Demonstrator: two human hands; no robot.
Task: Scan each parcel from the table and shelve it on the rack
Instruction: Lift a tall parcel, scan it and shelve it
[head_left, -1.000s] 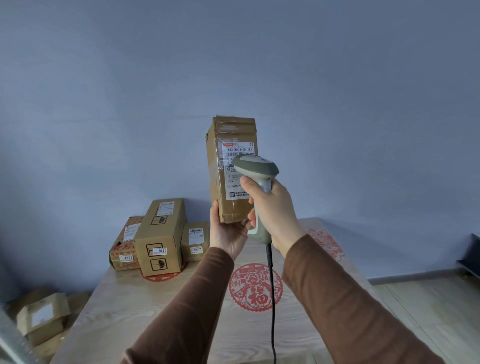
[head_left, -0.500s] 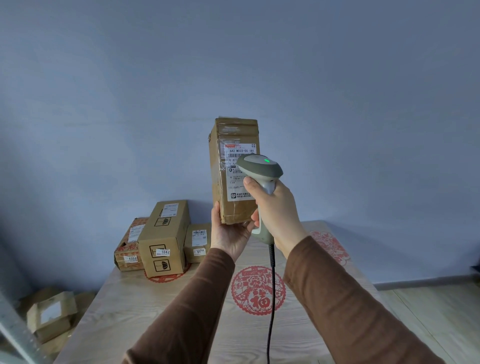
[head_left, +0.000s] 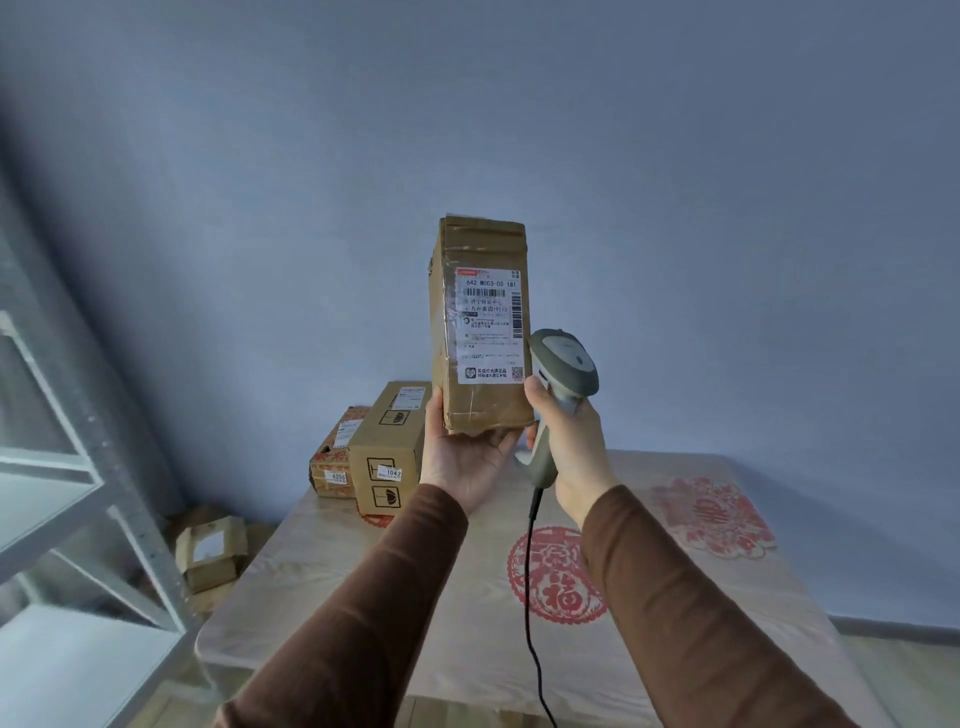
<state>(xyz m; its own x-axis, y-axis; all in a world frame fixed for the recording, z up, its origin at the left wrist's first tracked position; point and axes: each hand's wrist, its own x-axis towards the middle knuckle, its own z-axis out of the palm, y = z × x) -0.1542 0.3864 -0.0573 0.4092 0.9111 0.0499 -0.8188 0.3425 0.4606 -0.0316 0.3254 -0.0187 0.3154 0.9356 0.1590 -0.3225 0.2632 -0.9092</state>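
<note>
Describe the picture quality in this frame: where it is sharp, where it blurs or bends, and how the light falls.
Head view: the held parcel and its label are sharp, the large print readable; the rack at the left edge is smeared and its posts lean, a wide-angle effect; corners darken; light is soft and bluish, shadows faint; no glare on the scanner.

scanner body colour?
Grey scanner, lighter grey top panel; head view.

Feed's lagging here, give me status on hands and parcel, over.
Left hand holds the parcel upright from below, label facing the camera. Right hand grips the scanner beside the label. Rack at left, nothing in the way.
</note>
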